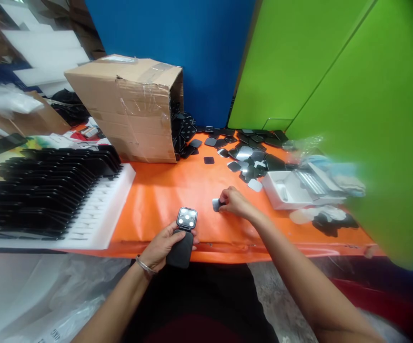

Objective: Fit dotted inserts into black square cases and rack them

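Plastic bag (81, 313), eight o'clock, lettering (54, 335) I can't read — left hand (163, 245) grasps hinged black case (179, 252); right hand (234, 202) pinches small rounded plate (215, 205).

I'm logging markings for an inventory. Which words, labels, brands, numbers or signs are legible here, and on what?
Nothing reads with certainty.
Plastic bag, lower left: dark letters, turned and partly cut off; not legible.
Carton: pale label on top, too blurred to read.
Black piece in the left hand: light dots on its upper part, no lettering visible.
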Demonstrator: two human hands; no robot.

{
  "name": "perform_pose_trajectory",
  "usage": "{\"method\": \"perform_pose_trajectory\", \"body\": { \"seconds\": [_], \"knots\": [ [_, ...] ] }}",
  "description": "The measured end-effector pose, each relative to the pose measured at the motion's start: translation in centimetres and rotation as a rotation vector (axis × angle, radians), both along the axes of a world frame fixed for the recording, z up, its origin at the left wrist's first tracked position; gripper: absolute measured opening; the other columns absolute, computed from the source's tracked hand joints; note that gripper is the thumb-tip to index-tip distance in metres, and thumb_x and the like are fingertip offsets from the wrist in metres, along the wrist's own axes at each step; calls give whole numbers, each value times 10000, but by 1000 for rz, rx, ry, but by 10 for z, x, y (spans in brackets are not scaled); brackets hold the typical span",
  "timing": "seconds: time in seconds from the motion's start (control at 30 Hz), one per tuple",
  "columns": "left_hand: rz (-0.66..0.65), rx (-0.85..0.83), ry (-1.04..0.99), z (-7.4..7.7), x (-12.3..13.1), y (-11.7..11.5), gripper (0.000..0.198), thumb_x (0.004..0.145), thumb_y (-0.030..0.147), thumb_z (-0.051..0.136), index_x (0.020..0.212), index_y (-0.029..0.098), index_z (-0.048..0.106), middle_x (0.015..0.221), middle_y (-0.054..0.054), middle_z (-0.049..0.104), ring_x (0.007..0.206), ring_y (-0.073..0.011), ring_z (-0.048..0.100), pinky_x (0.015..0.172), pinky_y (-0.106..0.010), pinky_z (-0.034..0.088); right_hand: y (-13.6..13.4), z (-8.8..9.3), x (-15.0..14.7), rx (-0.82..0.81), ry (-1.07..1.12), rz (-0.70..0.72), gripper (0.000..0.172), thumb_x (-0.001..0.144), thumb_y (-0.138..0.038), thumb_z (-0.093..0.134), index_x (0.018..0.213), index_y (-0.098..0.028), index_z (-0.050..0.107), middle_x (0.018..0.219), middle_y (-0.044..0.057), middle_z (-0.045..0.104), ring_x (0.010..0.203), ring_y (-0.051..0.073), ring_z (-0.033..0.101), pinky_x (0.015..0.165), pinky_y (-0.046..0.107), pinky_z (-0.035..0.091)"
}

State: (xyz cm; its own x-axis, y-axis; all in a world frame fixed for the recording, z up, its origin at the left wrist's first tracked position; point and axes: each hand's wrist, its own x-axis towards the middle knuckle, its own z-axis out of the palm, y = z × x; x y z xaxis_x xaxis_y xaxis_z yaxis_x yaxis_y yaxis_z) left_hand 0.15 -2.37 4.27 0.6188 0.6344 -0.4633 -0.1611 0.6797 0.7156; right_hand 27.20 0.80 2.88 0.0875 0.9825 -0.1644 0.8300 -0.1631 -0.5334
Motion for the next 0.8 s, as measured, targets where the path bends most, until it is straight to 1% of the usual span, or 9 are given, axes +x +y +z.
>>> {"method": "perform_pose_trajectory", "body": {
  "seconds": [0.07, 0.17, 0.23, 0.4, 0.47, 0.53, 0.63, 0.7, 0.8],
  "knots": [
    [21, -11, 20, -1, 0, 0, 363, 731, 276, 741, 1037, 151, 593, 1016, -104, 648, 873, -215, 658, 822, -364, 537, 2, 3, -1, -31, -32, 30, 229, 587, -159, 725, 764, -172, 581, 885, 44, 526, 737, 155, 513, 569, 221, 379],
    [37, -22, 33, -2, 0, -1, 354, 724, 273, 746, 1016, 149, 588, 1001, -97, 650, 855, -209, 662, 814, -351, 538, 0, 10, -2, -31, -53, 54, 413, 594, -147, 724, 978, -182, 578, 933, 48, 534, 750, 157, 524, 567, 218, 375],
    [32, -13, 32, -4, -1, -2, 362, 726, 277, 744, 1023, 147, 584, 993, -98, 652, 868, -216, 661, 819, -354, 535, -2, 16, -4, -33, -77, 89, 462, 602, -133, 721, 1040, -206, 590, 944, 50, 526, 770, 166, 530, 572, 221, 378],
    [28, 19, 23, -7, 0, -2, 391, 723, 290, 743, 1053, 150, 584, 988, -101, 659, 876, -211, 654, 821, -346, 524, -12, 30, -13, 97, -202, 204, 139, 702, -97, 639, 758, -210, 698, 892, 82, 532, 838, 200, 528, 594, 250, 374],
    [33, 25, 16, -7, 1, -1, 378, 729, 298, 736, 1044, 149, 589, 978, -99, 663, 874, -206, 652, 825, -341, 516, -18, 31, -17, 158, -249, 218, 155, 778, -142, 585, 689, -200, 698, 864, 91, 567, 792, 195, 542, 566, 261, 362],
    [38, 36, 1, -7, 1, -1, 360, 742, 313, 726, 1031, 142, 597, 966, -102, 666, 880, -208, 649, 833, -338, 507, -26, 29, -17, 172, -243, 188, 206, 824, -184, 544, 683, -199, 693, 808, 87, 612, 729, 188, 561, 550, 267, 359],
    [51, 48, -19, -3, 1, -1, 335, 745, 318, 723, 1000, 136, 602, 950, -103, 670, 883, -206, 647, 847, -334, 495, -38, 22, -10, 191, -169, 70, 166, 813, -179, 535, 854, -222, 690, 783, 60, 668, 678, 187, 593, 564, 266, 384],
    [61, 58, -4, -2, 2, -1, 339, 738, 313, 730, 996, 137, 597, 941, -103, 674, 859, -199, 652, 825, -321, 498, -46, 17, -4, 206, -118, -7, 214, 787, -160, 534, 937, -230, 670, 809, 55, 688, 686, 196, 616, 581, 270, 403],
    [47, 92, 35, -1, 2, -1, 380, 744, 331, 724, 1034, 138, 573, 948, -115, 676, 835, -206, 661, 780, -312, 505, -58, 16, -1, 236, -31, -82, 164, 785, -185, 522, 875, -219, 655, 802, 63, 695, 690, 210, 638, 608, 289, 431]
  ]
}}
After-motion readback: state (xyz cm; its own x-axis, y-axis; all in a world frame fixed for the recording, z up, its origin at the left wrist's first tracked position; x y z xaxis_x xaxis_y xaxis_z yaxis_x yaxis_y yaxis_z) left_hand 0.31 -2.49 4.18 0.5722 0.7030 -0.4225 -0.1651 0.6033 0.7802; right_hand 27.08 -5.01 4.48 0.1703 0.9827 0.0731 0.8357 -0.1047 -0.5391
